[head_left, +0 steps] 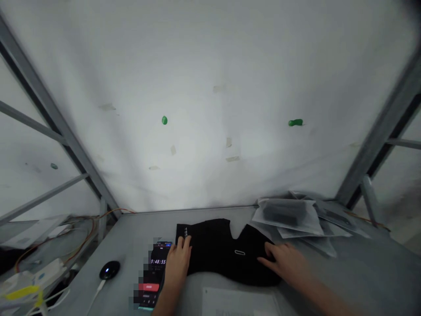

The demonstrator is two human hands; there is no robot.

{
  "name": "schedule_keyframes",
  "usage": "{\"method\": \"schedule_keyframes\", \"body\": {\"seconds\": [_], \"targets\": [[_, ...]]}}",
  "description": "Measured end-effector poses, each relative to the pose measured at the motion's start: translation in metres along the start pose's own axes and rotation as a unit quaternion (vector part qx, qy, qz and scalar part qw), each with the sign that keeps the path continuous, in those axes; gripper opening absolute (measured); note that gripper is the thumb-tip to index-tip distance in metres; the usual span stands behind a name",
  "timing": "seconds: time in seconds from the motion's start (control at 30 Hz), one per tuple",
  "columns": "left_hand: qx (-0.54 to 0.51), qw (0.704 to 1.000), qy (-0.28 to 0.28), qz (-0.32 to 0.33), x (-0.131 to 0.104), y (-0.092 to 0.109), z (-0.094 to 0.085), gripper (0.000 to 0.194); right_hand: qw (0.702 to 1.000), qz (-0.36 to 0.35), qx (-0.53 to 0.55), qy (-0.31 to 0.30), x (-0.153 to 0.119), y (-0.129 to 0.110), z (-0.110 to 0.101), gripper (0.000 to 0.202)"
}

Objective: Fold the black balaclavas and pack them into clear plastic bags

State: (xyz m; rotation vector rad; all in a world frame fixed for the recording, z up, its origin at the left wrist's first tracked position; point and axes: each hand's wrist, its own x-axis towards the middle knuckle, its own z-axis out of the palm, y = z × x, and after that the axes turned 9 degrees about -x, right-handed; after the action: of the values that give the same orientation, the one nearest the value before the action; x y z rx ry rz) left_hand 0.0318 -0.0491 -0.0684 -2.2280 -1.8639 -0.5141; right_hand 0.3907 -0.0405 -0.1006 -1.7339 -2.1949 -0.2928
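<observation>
A black piece of fabric [217, 250] lies spread on the grey table, with a notch in its upper edge. White lettering runs along its left end, and a small white oval mark [240, 252] shows right of its middle. My left hand [180, 254] rests over the left end with fingers stretched onto the cloth, open. At the right end, my right hand [283, 261] touches the cloth, thumb and forefinger apart and the other fingers partly hidden. Beside my left hand a phone [156, 267] displays a timer, its left side blurred out.
Frosted plastic bags [289, 215] are piled at the back right. A black round device [109, 270] with a white cable sits at the left. Near the front edge lies a clear plastic sheet or bag [240, 303]. Metal frame posts [378, 149] flank the white back wall [197, 131].
</observation>
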Motion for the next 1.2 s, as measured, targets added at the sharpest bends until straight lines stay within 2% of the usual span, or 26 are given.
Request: {"method": "schedule_keyframes", "body": {"seconds": [0.1,0.2,0.33,0.37,0.43,0.5,0.57,0.67,0.77,0.83,0.93,1.0,1.1,1.2], "targets": [[-0.029,0.999,-0.028,0.01,0.021,-0.004,-0.016,0.042,0.999,-0.026,0.035,0.02,0.02,-0.011,-0.013,0.016],[-0.076,0.995,-0.066,0.012,0.044,-0.011,-0.025,0.045,0.993,-0.054,0.101,0.023,0.058,-0.033,-0.022,0.012],[-0.09,0.99,-0.106,0.012,0.076,-0.021,-0.018,0.046,0.99,-0.088,0.109,0.009,0.112,-0.062,-0.009,0.043],[-0.089,0.989,-0.116,0.013,0.083,-0.024,-0.014,0.048,0.99,-0.092,0.104,0.002,0.121,-0.067,-0.004,0.045],[-0.09,0.987,-0.132,0.02,0.092,-0.03,-0.011,0.044,0.99,-0.103,0.097,-0.012,0.13,-0.073,0.004,0.038],[-0.095,0.985,-0.139,0.036,0.096,-0.034,-0.015,0.03,0.989,-0.117,0.093,-0.018,0.129,-0.073,0.004,0.024],[-0.104,0.983,-0.137,0.061,0.092,-0.037,-0.024,0.022,0.987,-0.13,0.091,-0.015,0.119,-0.07,-0.002,0.017],[-0.117,0.98,-0.134,0.093,0.077,-0.038,-0.04,0.025,0.985,-0.153,0.076,-0.003,0.093,-0.068,-0.016,0.019],[-0.129,0.975,-0.149,0.107,0.057,-0.038,-0.047,0.028,0.981,-0.191,0.021,0.012,0.068,-0.069,-0.023,0.022],[-0.138,0.972,-0.159,0.102,0.049,-0.039,-0.045,0.023,0.977,-0.21,0.004,0.02,0.056,-0.071,-0.022,0.017],[-0.146,0.971,-0.172,0.074,0.049,-0.039,-0.04,0.02,0.978,-0.205,0.032,0.031,0.047,-0.073,-0.016,0.006],[-0.149,0.97,-0.183,0.058,0.054,-0.039,-0.037,0.023,0.981,-0.186,0.044,0.04,0.046,-0.075,-0.012,0.007],[-0.148,0.968,-0.201,0.041,0.062,-0.038,-0.037,0.038,0.986,-0.157,0.037,0.045,0.044,-0.079,-0.004,0.011],[-0.142,0.965,-0.221,0.01,0.066,-0.038,-0.038,0.032,0.99,-0.134,0.012,0.048,0.038,-0.085,0.005,0.013]]}}
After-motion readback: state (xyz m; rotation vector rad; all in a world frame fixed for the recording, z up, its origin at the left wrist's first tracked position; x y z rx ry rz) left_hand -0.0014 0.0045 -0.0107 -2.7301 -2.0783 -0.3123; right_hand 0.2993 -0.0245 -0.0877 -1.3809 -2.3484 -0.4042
